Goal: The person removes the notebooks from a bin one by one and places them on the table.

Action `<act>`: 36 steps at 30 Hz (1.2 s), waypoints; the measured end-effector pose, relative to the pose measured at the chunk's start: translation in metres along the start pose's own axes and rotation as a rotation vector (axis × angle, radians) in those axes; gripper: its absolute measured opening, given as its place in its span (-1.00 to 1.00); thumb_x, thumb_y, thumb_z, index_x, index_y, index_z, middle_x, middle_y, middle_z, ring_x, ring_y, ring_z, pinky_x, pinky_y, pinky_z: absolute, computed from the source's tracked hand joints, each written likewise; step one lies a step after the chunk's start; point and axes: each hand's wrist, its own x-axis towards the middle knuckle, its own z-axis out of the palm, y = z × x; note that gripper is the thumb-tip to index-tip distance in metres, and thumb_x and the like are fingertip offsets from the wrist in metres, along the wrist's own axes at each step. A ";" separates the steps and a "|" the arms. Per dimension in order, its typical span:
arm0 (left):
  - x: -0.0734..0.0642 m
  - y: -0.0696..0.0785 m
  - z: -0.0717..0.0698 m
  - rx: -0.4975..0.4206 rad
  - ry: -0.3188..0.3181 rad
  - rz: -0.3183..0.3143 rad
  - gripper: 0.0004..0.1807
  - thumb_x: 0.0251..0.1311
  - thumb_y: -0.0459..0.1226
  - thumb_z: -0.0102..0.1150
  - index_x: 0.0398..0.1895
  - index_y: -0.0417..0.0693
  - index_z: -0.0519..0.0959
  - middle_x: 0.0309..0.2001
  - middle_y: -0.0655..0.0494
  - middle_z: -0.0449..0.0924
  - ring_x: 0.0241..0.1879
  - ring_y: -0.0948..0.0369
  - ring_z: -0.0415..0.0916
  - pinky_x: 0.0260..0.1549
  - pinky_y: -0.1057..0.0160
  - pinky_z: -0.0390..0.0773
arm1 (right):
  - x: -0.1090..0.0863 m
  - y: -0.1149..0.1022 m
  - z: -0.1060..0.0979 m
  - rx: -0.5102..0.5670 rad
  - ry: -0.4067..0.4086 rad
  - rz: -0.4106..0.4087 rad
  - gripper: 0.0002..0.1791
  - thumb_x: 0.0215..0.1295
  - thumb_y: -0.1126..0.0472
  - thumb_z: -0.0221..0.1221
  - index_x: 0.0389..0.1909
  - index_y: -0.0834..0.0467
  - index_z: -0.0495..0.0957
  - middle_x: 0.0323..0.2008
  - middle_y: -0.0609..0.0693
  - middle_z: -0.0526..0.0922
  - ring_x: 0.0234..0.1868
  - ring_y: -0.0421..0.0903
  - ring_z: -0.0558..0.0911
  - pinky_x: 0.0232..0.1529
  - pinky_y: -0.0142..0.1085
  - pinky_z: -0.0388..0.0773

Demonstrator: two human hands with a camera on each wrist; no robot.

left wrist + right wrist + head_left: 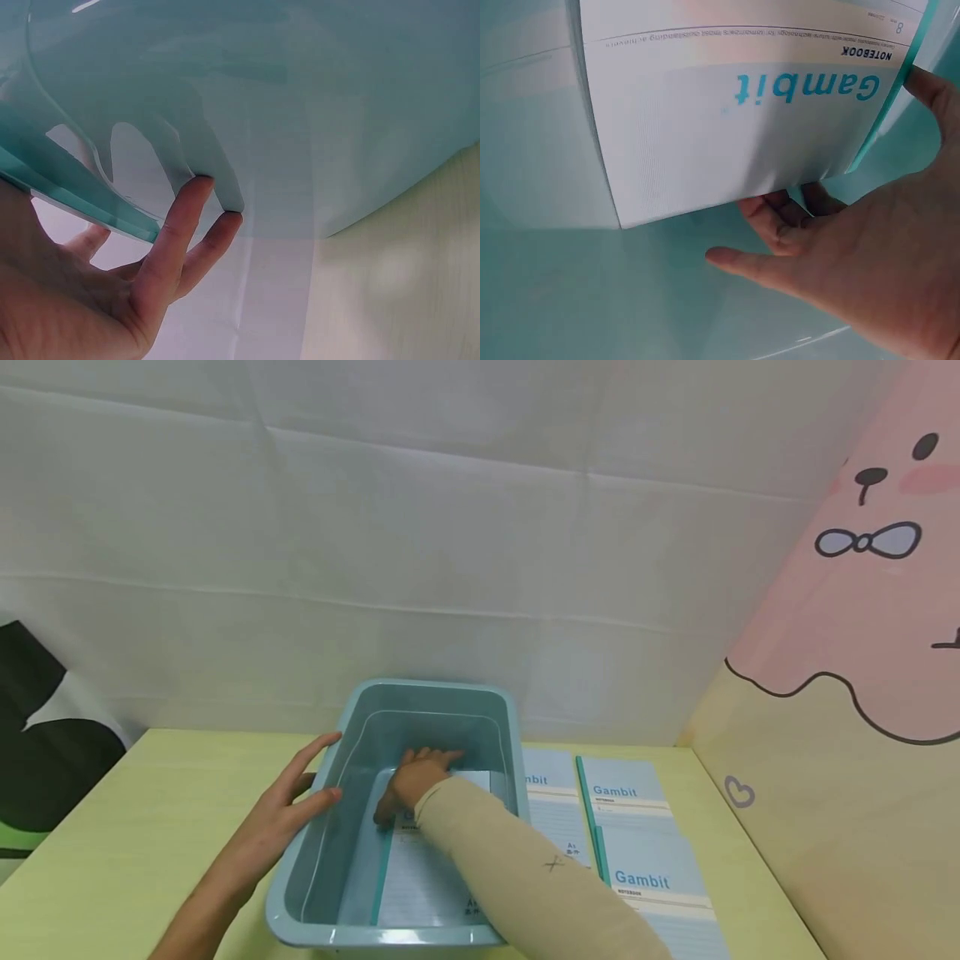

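Observation:
In the head view a blue-green plastic bin (512, 727) stands on the table. My left hand (273, 822) grips its left rim. In the left wrist view, fingertips (225, 225) touch the bin's outer wall (360, 112). Inside the bin lies a Gambit notebook (420, 877) with a green spine. My right hand (422, 781) reaches in at the notebook's far end, partly hidden by the sleeve. Close up in the right wrist view, its thumb is at the spine of the notebook (682, 135). Its other fingers (769, 225) spread along the top edge.
Several more Gambit notebooks lie right of the bin, one notebook (551, 793) partly behind its rim, another notebook (622, 785) farther back and a notebook (660, 881) nearer. The pale yellow table (187, 793) meets a white cloth backdrop (450, 543) and a printed right wall (847, 793).

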 end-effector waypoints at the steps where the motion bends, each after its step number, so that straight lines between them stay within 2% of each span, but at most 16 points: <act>1: 0.000 0.000 0.000 0.002 0.001 0.000 -0.24 0.53 -0.05 0.07 0.65 0.57 -0.03 0.46 -0.35 0.32 0.23 -0.19 0.56 -0.11 -0.05 0.64 | 0.001 0.000 0.000 -0.014 0.001 0.005 0.15 0.03 -0.49 0.33 0.57 0.02 0.26 0.39 0.03 0.47 0.48 0.04 0.42 0.53 0.17 0.23; 4: 0.000 -0.001 0.000 0.005 0.003 0.003 -0.24 0.53 -0.05 0.07 0.65 0.57 -0.03 0.46 -0.33 0.34 0.22 -0.16 0.57 -0.10 -0.04 0.62 | 0.003 0.000 -0.001 -0.057 0.003 0.013 0.08 0.12 -0.53 0.22 0.55 0.01 0.32 0.42 0.01 0.44 0.51 0.04 0.38 0.55 0.17 0.19; 7: -0.001 -0.001 0.000 0.002 0.003 0.003 -0.24 0.53 -0.05 0.07 0.65 0.57 -0.02 0.45 -0.33 0.35 0.19 -0.12 0.59 -0.10 -0.01 0.61 | 0.005 0.001 -0.002 -0.062 0.008 0.005 0.03 0.23 -0.55 0.08 0.57 -0.01 0.28 0.49 0.00 0.39 0.55 0.04 0.34 0.57 0.16 0.15; 11: -0.001 -0.002 -0.001 -0.008 -0.006 -0.007 -0.24 0.54 -0.05 0.06 0.65 0.56 -0.04 0.47 -0.34 0.33 0.18 -0.14 0.60 -0.11 -0.02 0.62 | 0.004 0.003 -0.004 -0.081 0.062 -0.016 0.09 0.25 -0.68 -0.09 0.61 -0.04 0.20 0.53 -0.03 0.39 0.56 0.04 0.35 0.55 0.12 0.22; 14: -0.002 -0.002 -0.001 -0.011 -0.010 -0.014 -0.24 0.54 -0.04 0.06 0.66 0.55 -0.05 0.48 -0.35 0.31 0.19 -0.17 0.59 -0.11 -0.04 0.64 | 0.004 0.003 -0.008 -0.096 0.094 -0.003 0.13 0.21 -0.73 -0.12 0.59 -0.04 0.22 0.49 -0.05 0.45 0.52 0.03 0.43 0.51 0.07 0.32; 18: -0.002 -0.001 -0.001 -0.012 -0.010 -0.023 -0.23 0.53 -0.03 0.06 0.66 0.55 -0.05 0.48 -0.34 0.30 0.19 -0.17 0.59 -0.11 -0.05 0.64 | 0.009 0.005 -0.016 -0.114 0.108 0.006 0.03 0.27 -0.66 -0.08 0.53 -0.03 0.29 0.42 -0.06 0.53 0.43 -0.01 0.52 0.45 0.00 0.40; 22: -0.001 0.000 -0.002 -0.009 -0.008 -0.025 -0.23 0.53 -0.03 0.06 0.67 0.53 -0.05 0.48 -0.33 0.30 0.20 -0.17 0.58 -0.10 -0.05 0.64 | 0.012 0.007 -0.023 -0.145 0.144 -0.016 0.00 0.31 -0.63 -0.11 0.53 -0.02 0.29 0.41 -0.07 0.54 0.41 -0.04 0.55 0.43 -0.03 0.41; 25: -0.001 0.001 -0.002 -0.004 -0.006 -0.021 -0.24 0.54 -0.03 0.05 0.66 0.53 -0.05 0.49 -0.33 0.30 0.22 -0.18 0.57 -0.10 -0.06 0.63 | 0.014 0.010 -0.028 -0.130 0.173 -0.032 0.01 0.33 -0.63 -0.14 0.55 -0.01 0.27 0.42 -0.08 0.54 0.42 -0.02 0.55 0.44 -0.05 0.40; 33: -0.001 0.003 0.000 0.013 -0.002 -0.014 -0.26 0.53 -0.01 0.04 0.64 0.60 -0.03 0.49 -0.30 0.30 0.26 -0.21 0.52 -0.08 -0.06 0.61 | 0.015 0.021 -0.040 -0.121 0.327 -0.036 -0.03 0.35 -0.64 -0.22 0.35 0.05 0.44 0.19 0.00 0.69 0.24 -0.01 0.66 0.36 -0.08 0.46; 36: 0.000 0.004 0.001 0.010 -0.006 -0.018 -0.26 0.53 -0.01 0.04 0.64 0.60 -0.03 0.50 -0.30 0.29 0.27 -0.22 0.52 -0.08 -0.06 0.62 | 0.012 0.026 -0.044 -0.113 0.357 -0.028 0.00 0.37 -0.63 -0.27 0.43 0.08 0.40 0.23 0.05 0.67 0.27 0.01 0.64 0.37 -0.07 0.45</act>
